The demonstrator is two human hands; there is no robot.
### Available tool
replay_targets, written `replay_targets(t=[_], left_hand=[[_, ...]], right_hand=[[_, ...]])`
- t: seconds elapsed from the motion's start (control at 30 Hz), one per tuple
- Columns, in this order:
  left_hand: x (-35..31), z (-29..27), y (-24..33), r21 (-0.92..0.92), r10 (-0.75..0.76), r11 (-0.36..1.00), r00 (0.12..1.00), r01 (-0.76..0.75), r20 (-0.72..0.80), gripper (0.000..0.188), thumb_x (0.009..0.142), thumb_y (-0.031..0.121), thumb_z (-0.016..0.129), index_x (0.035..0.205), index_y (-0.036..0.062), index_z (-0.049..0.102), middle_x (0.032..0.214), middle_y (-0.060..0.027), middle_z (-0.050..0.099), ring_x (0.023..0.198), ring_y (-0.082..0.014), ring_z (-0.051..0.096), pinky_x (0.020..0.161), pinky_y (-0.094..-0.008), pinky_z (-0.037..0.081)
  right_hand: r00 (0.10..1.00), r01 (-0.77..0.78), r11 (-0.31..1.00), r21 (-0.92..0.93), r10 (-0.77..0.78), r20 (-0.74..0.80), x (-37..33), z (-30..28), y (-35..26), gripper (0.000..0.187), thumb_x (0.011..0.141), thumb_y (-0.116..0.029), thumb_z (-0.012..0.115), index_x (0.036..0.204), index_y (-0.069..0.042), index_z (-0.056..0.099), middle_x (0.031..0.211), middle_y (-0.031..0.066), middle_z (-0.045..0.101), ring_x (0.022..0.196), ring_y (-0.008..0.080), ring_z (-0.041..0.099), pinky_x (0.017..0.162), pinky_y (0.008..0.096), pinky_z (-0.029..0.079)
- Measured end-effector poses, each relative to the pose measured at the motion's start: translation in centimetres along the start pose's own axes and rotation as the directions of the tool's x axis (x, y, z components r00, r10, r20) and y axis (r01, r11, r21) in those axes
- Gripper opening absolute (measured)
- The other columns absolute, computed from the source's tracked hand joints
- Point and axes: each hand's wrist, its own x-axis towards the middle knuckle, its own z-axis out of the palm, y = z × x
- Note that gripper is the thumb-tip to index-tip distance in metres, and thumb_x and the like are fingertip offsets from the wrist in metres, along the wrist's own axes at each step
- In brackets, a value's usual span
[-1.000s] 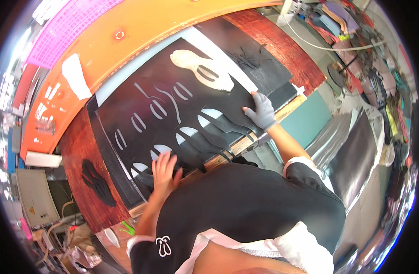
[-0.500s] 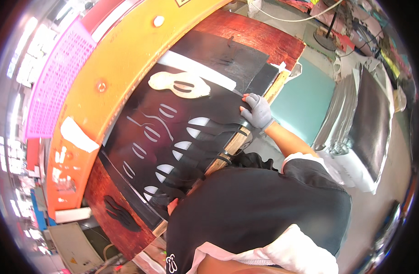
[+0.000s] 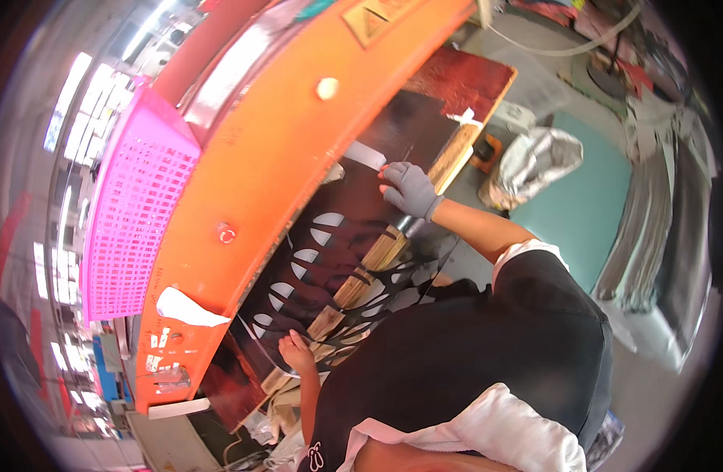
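Observation:
A black sheet (image 3: 298, 224) with rows of sole-shaped cut-outs lies on a dark board, and its near part hangs over the wooden front strip (image 3: 385, 245) toward my body. My right hand (image 3: 408, 191), in a grey fingerless glove, rests at the right end of the sheet with fingers stretched and thumb apart. Beside its fingertips is the end of a white strip (image 3: 365, 154). My bare left hand (image 3: 298, 352) pinches the near left edge of the sheet. A cream-coloured flat shape (image 3: 334, 172) is mostly hidden beneath the orange machine beam (image 3: 275, 157).
A pink perforated basket (image 3: 141, 212) stands beyond the beam. At right are a crumpled silvery sack (image 3: 538, 161), a teal panel (image 3: 586, 197) and a stack of dark sheets (image 3: 652, 220). Reddish board ends (image 3: 464, 82) show past the black sheet.
The orange beam now covers more of the board and most of the cream-coloured shape. More cut-out sheet shows over the front strip. My left hand has come into fuller view.

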Motion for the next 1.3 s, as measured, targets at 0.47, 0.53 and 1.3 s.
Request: replay_targets(t=[0.47,0.53,1.3], left_hand=[[-1.0,3.0,-1.8,0.224,0.053,0.975,0.968,0.003,-0.244,0.031,0.090,0.019,0.047,0.065,0.0014,0.048,0.072,-0.0174,0.049,0.071,-0.0387,0.050,0.061,-0.0493,0.040],[-1.3,2.8,-1.8,0.224,0.037,0.975,0.971,0.017,-0.235,0.029,0.089,0.018,0.048,0.065,0.0019,0.048,0.072,-0.0167,0.048,0.072,-0.0379,0.050,0.061,-0.0483,0.040],[1.7,2.8,-2.4,-0.023,-0.027,0.999,0.997,0.025,-0.074,0.041,0.089,0.031,0.054,0.062,0.0002,0.049,0.071,-0.0164,0.051,0.073,-0.0372,0.051,0.068,-0.0471,0.041]], right_hand=[[0.972,-0.209,0.972,0.108,0.194,0.135,1.6,-3.2,0.4,0.030,0.092,-0.031,0.045,0.085,-0.005,0.057,0.076,0.0171,0.060,0.077,0.0377,0.058,0.069,0.0438,0.046],[0.961,-0.122,0.992,0.011,0.116,0.250,-2.4,-1.8,1.2,0.026,0.088,-0.032,0.051,0.084,-0.007,0.057,0.081,0.0159,0.060,0.080,0.0368,0.058,0.071,0.0444,0.045],[0.929,0.004,0.936,-0.352,0.127,0.348,-2.5,-1.8,6.4,0.030,0.084,-0.032,0.047,0.080,-0.010,0.067,0.085,0.0103,0.065,0.088,0.0301,0.060,0.086,0.0416,0.040]])
